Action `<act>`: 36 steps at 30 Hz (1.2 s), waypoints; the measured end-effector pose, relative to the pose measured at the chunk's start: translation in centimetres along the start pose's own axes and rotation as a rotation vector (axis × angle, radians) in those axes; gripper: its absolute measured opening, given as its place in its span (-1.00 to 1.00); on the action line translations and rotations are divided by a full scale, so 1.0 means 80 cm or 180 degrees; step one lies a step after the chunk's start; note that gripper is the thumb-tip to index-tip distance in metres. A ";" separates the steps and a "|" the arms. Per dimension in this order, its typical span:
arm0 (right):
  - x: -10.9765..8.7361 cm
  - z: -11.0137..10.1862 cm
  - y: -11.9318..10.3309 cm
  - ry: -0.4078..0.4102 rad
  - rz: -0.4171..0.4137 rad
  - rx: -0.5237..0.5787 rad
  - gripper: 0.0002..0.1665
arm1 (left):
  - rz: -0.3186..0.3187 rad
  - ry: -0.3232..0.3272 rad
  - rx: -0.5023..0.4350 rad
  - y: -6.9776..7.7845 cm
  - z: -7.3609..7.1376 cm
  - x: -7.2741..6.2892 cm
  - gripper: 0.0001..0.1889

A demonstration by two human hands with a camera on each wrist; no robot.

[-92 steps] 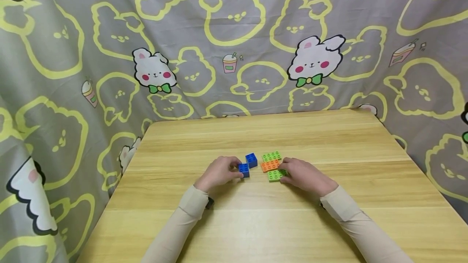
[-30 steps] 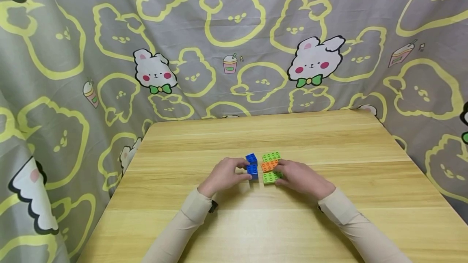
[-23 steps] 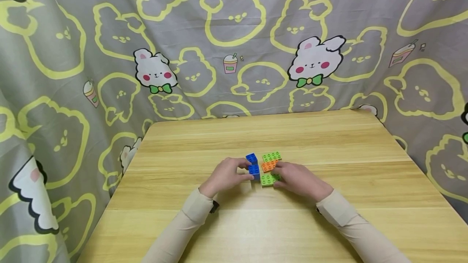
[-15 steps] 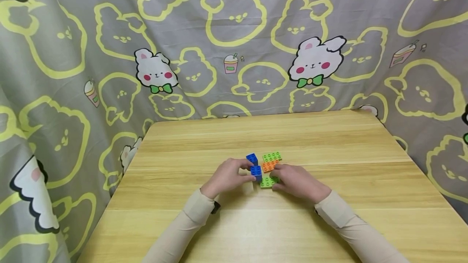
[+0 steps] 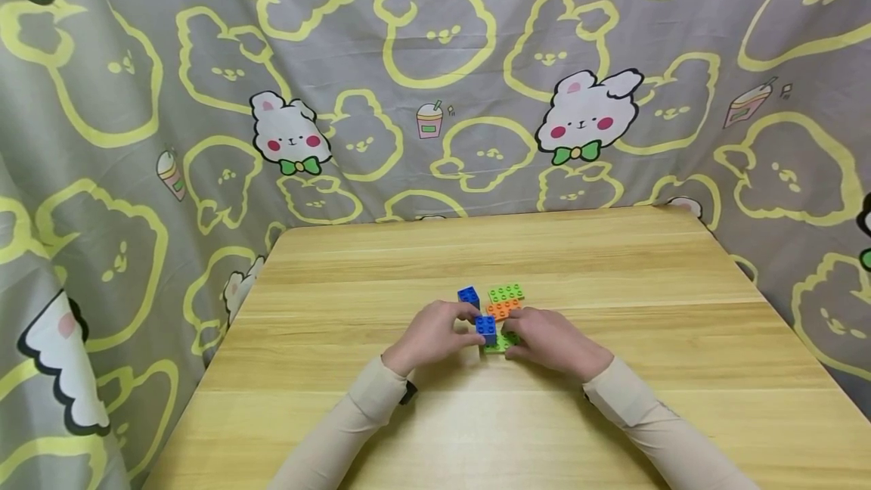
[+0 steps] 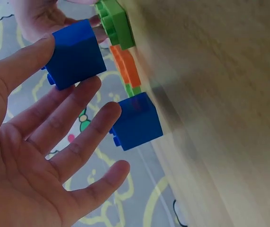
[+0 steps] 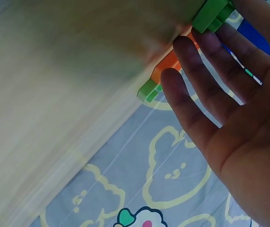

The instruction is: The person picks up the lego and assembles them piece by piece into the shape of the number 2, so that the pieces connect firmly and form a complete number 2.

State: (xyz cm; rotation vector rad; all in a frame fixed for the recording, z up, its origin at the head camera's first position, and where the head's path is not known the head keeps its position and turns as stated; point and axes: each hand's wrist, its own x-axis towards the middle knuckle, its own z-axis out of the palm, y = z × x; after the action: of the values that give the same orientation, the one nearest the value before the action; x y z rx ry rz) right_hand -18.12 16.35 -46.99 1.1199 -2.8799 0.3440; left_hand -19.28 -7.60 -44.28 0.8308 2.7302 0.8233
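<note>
My left hand (image 5: 435,335) pinches a blue square toy building brick (image 5: 485,329) between thumb and fingertips. In the left wrist view this blue brick (image 6: 76,54) is raised off the tabletop, its studs facing the palm side. In the head view it overlaps the left end of the near green flat brick (image 5: 500,345). My right hand (image 5: 554,342) holds that green brick by its right end, and the right wrist view has the green brick (image 7: 213,16) between thumb and fingertips. Just behind it lies an orange flat brick (image 5: 503,310), partly covered by the right fingers.
A second blue brick (image 5: 468,296) stands on the table behind the left fingers. Another green flat brick (image 5: 506,293) lies behind the orange one. The wooden table (image 5: 476,429) reaches back to a patterned curtain (image 5: 476,36) on the far side and both flanks.
My left hand has carried its blue brick right, to the green brick's left end. My right hand has drawn the near green brick left and toward me, out from beside the orange one.
</note>
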 end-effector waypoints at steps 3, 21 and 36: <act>0.001 0.000 0.000 -0.0009 0.0007 -0.0003 -0.69 | 0.0020 0.0004 0.0021 0.000 0.003 0.001 -0.62; 0.001 0.002 0.000 -0.0021 0.0041 0.0015 -0.68 | 0.0043 -0.0016 0.0044 0.001 0.012 0.004 -0.65; -0.001 0.000 0.000 0.0001 0.0041 0.0098 -0.66 | 0.0074 -0.0058 0.0051 0.001 0.014 0.003 -0.64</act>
State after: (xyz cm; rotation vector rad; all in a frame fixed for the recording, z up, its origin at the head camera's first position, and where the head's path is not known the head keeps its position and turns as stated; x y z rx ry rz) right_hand -18.09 16.39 -47.00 1.1060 -2.8925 0.3905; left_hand -19.07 -6.89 -45.17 0.8703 2.7198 0.7955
